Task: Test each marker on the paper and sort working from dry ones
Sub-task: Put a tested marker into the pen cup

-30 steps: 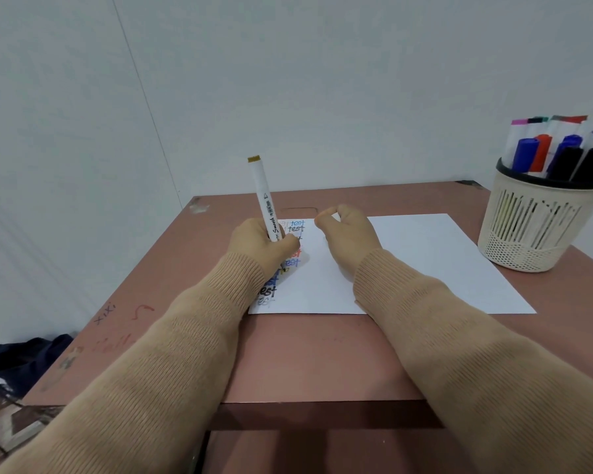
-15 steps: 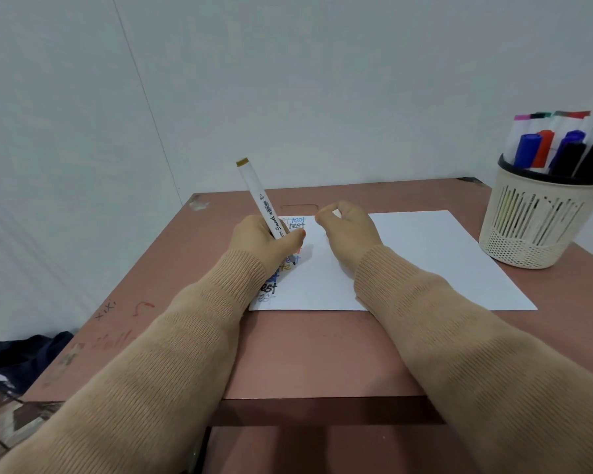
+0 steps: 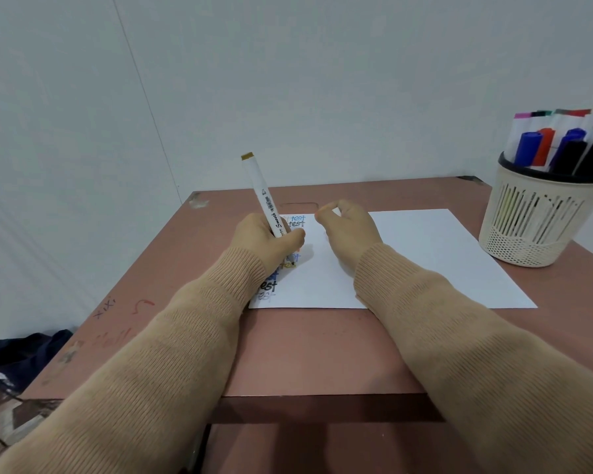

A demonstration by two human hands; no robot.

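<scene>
Paper (image 3: pixel 408 261): white sheet flat on your tabletop (image 3: pixel 322 354), a column of coloured "test" words down its left edge.

Left hand (image 3: pixel 264 239): fingers curled tight around a white marker (image 3: pixel 264 200), held tilted with its ochre end up and its tip down on the paper's left edge among the words.

Right hand (image 3: pixel 348 230): loosely curled, holding nothing, resting on the paper just right of the words.

Basket (image 3: pixel 534 217): cream, beyond the paper's right edge, filled with upright markers.

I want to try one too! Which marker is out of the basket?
The white marker with the tan end, gripped by the left hand over the paper. The others stand in the basket.
</scene>
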